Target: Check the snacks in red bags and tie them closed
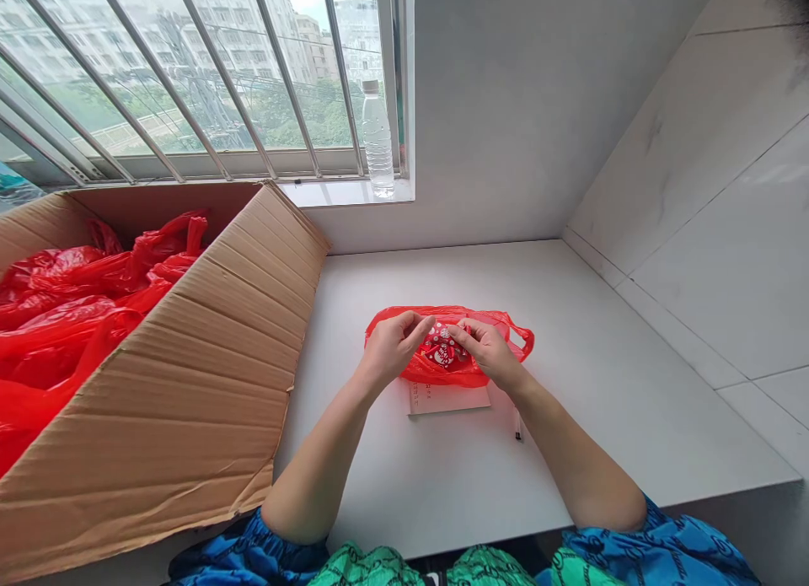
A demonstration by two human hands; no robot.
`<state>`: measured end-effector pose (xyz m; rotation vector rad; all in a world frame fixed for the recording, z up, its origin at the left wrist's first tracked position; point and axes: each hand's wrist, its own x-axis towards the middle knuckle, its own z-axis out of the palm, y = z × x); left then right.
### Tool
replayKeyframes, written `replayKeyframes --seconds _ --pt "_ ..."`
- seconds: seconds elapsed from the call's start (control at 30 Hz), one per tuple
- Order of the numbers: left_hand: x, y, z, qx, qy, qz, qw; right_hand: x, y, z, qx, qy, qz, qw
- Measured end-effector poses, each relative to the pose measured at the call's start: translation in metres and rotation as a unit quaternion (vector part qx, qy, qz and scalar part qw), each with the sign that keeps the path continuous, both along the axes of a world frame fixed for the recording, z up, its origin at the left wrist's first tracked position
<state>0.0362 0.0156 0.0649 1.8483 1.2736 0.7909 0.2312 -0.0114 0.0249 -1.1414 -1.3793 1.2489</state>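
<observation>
Bag [442,368] of thin red plastic lay mid-table [569,417] in the head view, partly over a white card [448,398], with a red-and-white printed item [444,352] inside. Over its top met the left hand [390,347] and the right hand [490,354], each with fingertips pinched closed on the film and holding nothing else. It looked light, limp and slippery, likelier to crumple than keep shape. The handle [528,343] at its right end, or a gathered fold, seemed the surest hold. A pen [517,424] lay by the right forearm. A box [208,384] of red bags [63,316] stood left, and a bottle [377,139] stood on the sill [341,191].

bag [442,368] on table [587,400], box [208,384] at left
</observation>
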Motion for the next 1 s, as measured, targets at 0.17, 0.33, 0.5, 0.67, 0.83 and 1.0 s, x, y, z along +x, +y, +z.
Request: replayKeyframes --seconds 0.17,0.33,0.5,0.67,0.83,1.0 --pt "-0.017 0.007 0.012 0.109 0.095 0.134 0.98 0.001 -0.004 0.005 0.062 -0.142 -0.064 0.986" --pt "-0.022 0.002 0.021 0.12 0.135 0.11 0.977 -0.001 -0.007 0.012 0.077 -0.159 -0.058 0.982" --pt "-0.027 -0.009 0.031 0.113 0.211 0.083 0.967 0.012 -0.019 0.026 0.196 -0.209 -0.174 0.942" --pt "-0.034 -0.018 0.025 0.058 0.369 0.029 0.927 0.05 -0.043 0.045 0.288 -0.317 -0.338 0.838" --pt "-0.032 -0.017 0.016 0.065 0.432 0.01 0.9 0.073 -0.056 0.041 0.176 -0.476 -0.238 0.828" --pt "-0.035 -0.015 0.029 0.058 0.387 0.052 0.919 0.077 -0.045 0.056 0.161 -0.382 -0.177 0.893"
